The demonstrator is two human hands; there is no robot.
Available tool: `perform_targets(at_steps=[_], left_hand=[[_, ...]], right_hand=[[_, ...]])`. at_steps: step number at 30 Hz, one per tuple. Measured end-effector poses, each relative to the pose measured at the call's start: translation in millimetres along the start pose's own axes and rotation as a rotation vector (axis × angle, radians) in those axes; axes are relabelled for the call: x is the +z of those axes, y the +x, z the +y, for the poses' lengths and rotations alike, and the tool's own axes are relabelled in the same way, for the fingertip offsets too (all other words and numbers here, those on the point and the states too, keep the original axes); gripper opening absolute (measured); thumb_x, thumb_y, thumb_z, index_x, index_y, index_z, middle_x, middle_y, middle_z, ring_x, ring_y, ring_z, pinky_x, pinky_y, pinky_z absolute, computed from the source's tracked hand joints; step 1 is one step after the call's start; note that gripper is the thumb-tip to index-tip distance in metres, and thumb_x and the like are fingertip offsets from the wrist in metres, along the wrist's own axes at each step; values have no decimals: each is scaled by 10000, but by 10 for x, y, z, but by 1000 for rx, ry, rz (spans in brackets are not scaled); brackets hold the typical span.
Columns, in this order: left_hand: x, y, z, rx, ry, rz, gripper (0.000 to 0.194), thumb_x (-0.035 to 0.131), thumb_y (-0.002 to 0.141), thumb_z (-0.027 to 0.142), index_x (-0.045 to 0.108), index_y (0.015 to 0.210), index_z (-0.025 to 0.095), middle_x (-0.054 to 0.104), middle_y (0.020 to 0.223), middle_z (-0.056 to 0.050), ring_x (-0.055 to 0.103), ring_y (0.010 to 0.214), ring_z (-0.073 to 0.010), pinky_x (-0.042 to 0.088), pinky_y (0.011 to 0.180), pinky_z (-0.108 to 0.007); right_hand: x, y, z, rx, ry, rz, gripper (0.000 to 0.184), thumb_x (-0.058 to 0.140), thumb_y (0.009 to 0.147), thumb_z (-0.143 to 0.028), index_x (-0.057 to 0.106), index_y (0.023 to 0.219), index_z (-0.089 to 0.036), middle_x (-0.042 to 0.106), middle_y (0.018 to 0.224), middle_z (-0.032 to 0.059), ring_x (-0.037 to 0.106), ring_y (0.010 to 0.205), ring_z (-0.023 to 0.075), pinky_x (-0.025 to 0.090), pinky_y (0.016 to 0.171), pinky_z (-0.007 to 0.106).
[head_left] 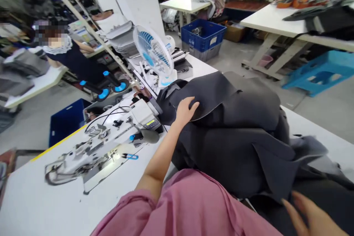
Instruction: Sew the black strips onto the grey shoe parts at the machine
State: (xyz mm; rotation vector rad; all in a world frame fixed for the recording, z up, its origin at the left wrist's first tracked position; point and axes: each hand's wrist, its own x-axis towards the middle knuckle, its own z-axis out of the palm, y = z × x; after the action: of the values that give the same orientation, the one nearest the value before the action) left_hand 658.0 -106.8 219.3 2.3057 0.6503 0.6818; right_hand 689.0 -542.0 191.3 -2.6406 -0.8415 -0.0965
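Observation:
A big heap of dark grey fabric pieces lies on the white work table to the right of a white sewing machine. My left hand reaches out in a pink sleeve and rests on the top grey piece, its fingers curled over the piece's edge. My right hand is at the bottom right, blurred, with fingers apart over the dark fabric near me; it holds nothing that I can see.
A small white and blue desk fan stands behind the fabric heap. Blue-handled snips lie by the machine. Other people work at tables at the left and far back. A blue crate and a blue stool stand on the floor.

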Motion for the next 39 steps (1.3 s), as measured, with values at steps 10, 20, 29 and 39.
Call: perform_targets(at_steps=[10,20,29,39], left_hand=[[499,-509,-987,-495,-203,30,692,601,852,424,324,1453,221,195,1542,-197,105,1450,-353,189,1126,-532],[640,406,-985,-545,-236,58,681,486,901,493,346,1371,21,214,1488,-330,254,1390,-380,311,1042,-538],[50,-1445,-978,-26,-48,-189,988,737,647,576,299,1449,199,302,1518,-134,262,1416,-304,236,1163,-464],[344,-2056,-765,-487,62,-177,1242,835,516,517,152,1496,176,409,1437,-191,414,1314,-354,394,1043,-477]], right_hand=[[1066,766,-669,-441,-230,-55,555,352,940,-473,338,1464,-289,240,1551,93,208,1421,358,382,951,681],[1201,736,378,-371,-251,49,603,296,956,-376,71,1515,-343,248,1549,67,235,1423,288,147,1068,707],[913,301,1032,114,-211,-180,624,266,927,-473,320,1469,-169,312,1507,159,443,1274,365,508,843,542],[623,163,-896,-147,-65,85,775,535,841,-569,293,1445,-148,249,1507,221,239,1391,394,305,1050,611]])
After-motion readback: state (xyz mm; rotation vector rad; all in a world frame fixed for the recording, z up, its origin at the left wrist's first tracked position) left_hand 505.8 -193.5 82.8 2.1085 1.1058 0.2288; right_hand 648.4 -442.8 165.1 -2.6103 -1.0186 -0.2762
